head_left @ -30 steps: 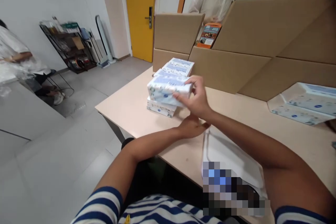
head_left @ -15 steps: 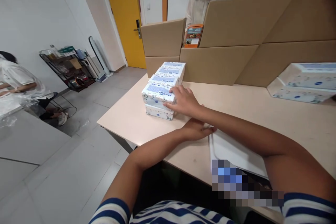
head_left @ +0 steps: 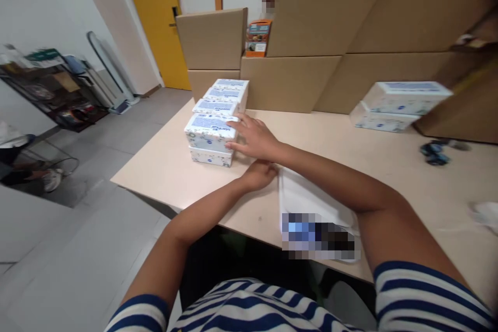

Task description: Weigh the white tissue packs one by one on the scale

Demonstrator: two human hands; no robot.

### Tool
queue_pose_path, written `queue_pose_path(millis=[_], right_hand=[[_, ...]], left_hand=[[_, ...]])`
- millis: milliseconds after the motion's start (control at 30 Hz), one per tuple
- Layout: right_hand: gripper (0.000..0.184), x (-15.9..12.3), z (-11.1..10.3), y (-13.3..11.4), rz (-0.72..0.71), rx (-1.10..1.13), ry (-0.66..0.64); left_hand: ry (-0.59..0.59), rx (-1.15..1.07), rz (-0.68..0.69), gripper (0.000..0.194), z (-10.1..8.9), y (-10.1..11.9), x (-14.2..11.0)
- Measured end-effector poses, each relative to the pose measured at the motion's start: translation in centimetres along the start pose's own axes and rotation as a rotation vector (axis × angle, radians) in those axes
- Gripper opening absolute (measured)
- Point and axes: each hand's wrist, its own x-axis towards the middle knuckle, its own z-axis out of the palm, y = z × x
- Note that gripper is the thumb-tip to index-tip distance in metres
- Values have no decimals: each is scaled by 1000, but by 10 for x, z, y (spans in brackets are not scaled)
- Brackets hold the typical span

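Observation:
Tissue packs [head_left: 210, 137] with blue print and floral sides stand in a stacked row, two high at the near end. My right hand [head_left: 254, 137] rests against the right end of the nearest upper pack, fingers spread on its top and thumb at its side. Below my right wrist, my left hand [head_left: 259, 174] lies on the table with its fingers curled; whether anything is in them is hidden. Beside it is the corner of a flat white item [head_left: 303, 192], partly under my right forearm and partly blurred out.
Cardboard boxes [head_left: 288, 83] line the table's back, with an orange packet [head_left: 258, 39] among them. Two more tissue packs [head_left: 404, 101] are stacked at right, near a small dark bundle [head_left: 434, 153]. The table's left edge [head_left: 143, 145] drops to the floor. Someone stands behind the boxes.
The view has swung right, so everything sits further left. My left hand's fingers, stretched toward the white item before, are now curled. My right hand remains at the same pack.

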Motion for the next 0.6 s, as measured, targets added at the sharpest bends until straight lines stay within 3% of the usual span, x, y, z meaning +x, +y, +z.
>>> queue_pose_path(millis=[100, 200, 367, 467, 600], right_hand=[[73, -19, -9, 9, 13, -72, -23], [72, -44, -21, 34, 63, -129, 15], [68, -94, -44, 120, 314, -105, 197], [63, -118, -63, 186, 654, 241, 470], [81, -137, -90, 267, 1030, 712, 882]], left_hand=[[-37, 18, 12, 33, -2, -4, 5], [6, 73, 78, 44, -4, -9, 8], [73, 131, 112, 47, -10, -15, 6], [65, 89, 91, 43, -13, -20, 4], [73, 2, 75, 35, -17, -28, 7]])
